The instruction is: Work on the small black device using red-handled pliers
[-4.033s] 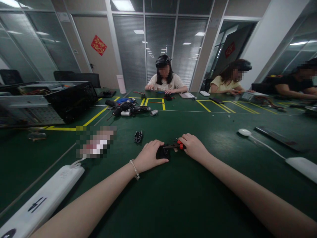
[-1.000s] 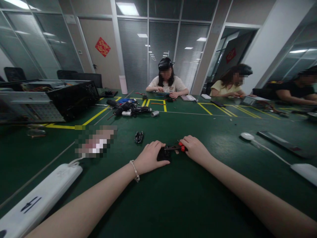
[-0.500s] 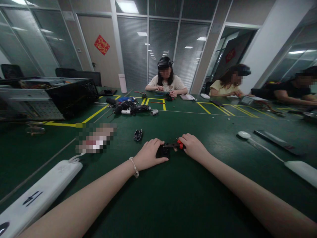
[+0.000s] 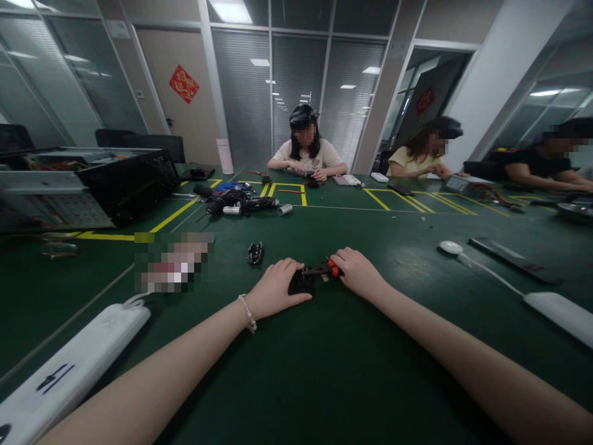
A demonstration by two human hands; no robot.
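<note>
The left hand (image 4: pixel 278 287) grips a black part (image 4: pixel 301 286) on the desk (image 4: pixel 296 371) between thumb and fingers; the right hand (image 4: pixel 357 267) is curled around red-handled pliers (image 4: pixel 319 271), their tips at the part's far edge. At left, an open computer case (image 4: pixel 127 185) holds wires (image 4: pixel 46 162).

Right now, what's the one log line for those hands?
left hand: holding black block | right hand: gripping red-handled pliers, pointed at black block | nearby: loose black piece on green table
</note>
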